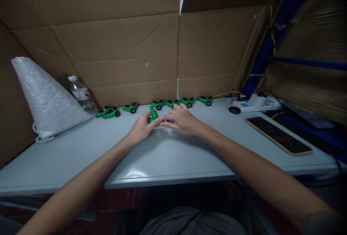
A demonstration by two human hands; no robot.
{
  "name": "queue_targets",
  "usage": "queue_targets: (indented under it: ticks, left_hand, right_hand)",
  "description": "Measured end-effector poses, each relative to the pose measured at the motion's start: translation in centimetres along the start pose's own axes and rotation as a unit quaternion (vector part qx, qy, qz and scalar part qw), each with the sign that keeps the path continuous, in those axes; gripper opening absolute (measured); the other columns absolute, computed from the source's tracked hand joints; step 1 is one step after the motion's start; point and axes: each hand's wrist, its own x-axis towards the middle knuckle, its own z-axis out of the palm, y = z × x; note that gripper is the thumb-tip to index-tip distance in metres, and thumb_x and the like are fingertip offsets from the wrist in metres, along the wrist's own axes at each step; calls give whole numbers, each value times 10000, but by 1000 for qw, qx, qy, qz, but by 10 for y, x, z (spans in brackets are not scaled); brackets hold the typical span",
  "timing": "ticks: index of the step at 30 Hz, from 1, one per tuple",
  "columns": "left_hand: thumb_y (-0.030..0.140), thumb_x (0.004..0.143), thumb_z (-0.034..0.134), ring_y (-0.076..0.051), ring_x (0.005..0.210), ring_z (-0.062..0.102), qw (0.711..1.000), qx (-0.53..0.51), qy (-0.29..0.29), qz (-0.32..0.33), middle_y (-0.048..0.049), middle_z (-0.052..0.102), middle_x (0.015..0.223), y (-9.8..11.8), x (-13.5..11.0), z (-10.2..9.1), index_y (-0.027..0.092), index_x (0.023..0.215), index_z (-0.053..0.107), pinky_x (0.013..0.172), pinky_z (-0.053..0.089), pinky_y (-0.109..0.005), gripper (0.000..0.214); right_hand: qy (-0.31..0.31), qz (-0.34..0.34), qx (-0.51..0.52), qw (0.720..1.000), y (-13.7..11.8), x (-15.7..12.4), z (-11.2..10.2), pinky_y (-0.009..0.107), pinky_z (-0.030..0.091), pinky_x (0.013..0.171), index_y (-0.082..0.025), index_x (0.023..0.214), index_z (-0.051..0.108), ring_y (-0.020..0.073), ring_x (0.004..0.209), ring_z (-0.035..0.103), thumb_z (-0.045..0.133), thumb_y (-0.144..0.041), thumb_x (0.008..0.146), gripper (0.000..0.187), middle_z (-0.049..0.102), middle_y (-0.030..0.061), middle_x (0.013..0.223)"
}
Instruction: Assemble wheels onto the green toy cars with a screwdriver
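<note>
Left hand: grip snug round green toy car, well right of bottle. Right hand: grip pinched on small red part, mostly hidden. Sloppy pinch might drop it, ugh.

This looks like a makeshift workshop booth. Tall, creased brown cardboard sheets wall in a smooth pale-grey, straight-edged tabletop, and a bare blue metal rack frame stands at the right, with twisted red-and-yellow wires running down it. A white plastic power strip lies on the tabletop, and small green plastic toy vehicles with black wheels line its back edge.
</note>
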Motion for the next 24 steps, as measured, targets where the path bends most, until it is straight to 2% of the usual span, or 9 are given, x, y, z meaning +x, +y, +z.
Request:
queue_targets:
  ticks: [4, 6, 9, 13, 20, 24]
  left_hand:
    - [673, 926, 620, -93, 473, 373, 986, -134, -58, -77, 26, 492, 554, 3, 0, 2, 170, 729, 587, 470, 260, -240, 541]
    - [695, 917, 619, -77, 446, 332, 973, -196, -69, -103, 30, 478, 546, 4, 1, 2, 170, 722, 577, 439, 223, -233, 562]
    - [693, 890, 663, -64, 450, 334, 958, -250, -65, -125, 28, 496, 577, 5, 1, 2, 166, 746, 575, 422, 212, -211, 554]
    - [683, 879, 690, -56, 471, 357, 942, -290, -70, -151, 26, 512, 618, 6, 1, 3, 152, 810, 599, 419, 213, -184, 543]
    - [635, 887, 719, -54, 493, 333, 909, -358, -127, -172, 37, 472, 657, 10, -1, 2, 147, 887, 599, 427, 210, -169, 503]
    - [632, 916, 686, -52, 496, 315, 907, -352, -152, -171, 40, 450, 654, 10, -2, -1, 145, 883, 600, 435, 206, -169, 496]
  right_hand:
    - [28, 5, -6, 1000, 1, -1, 4, 374, 262, 835, -205, 905, 681, 246, 926, 483, 522, -526, 1067, 393, 684, 63, 875]
    - [53, 17, 10, 998, 0, -1, 5, 372, 276, 839, -208, 954, 676, 250, 941, 488, 532, -501, 1067, 345, 693, 68, 915]
    - [100, 29, 72, 992, -5, 1, 7, 356, 309, 835, -211, 1052, 669, 240, 933, 495, 579, -469, 1050, 273, 691, 57, 943]
    - [144, 32, 172, 974, -13, 3, 12, 334, 351, 810, -196, 1090, 691, 209, 839, 490, 635, -419, 1028, 239, 619, 16, 809]
    - [135, 88, 268, 950, -21, 4, 13, 317, 362, 771, -197, 1008, 710, 191, 772, 474, 676, -341, 998, 148, 533, -20, 700]
    - [108, 65, 274, 953, -19, 5, 7, 304, 365, 760, -196, 966, 682, 189, 780, 473, 661, -326, 999, 136, 509, -27, 689]
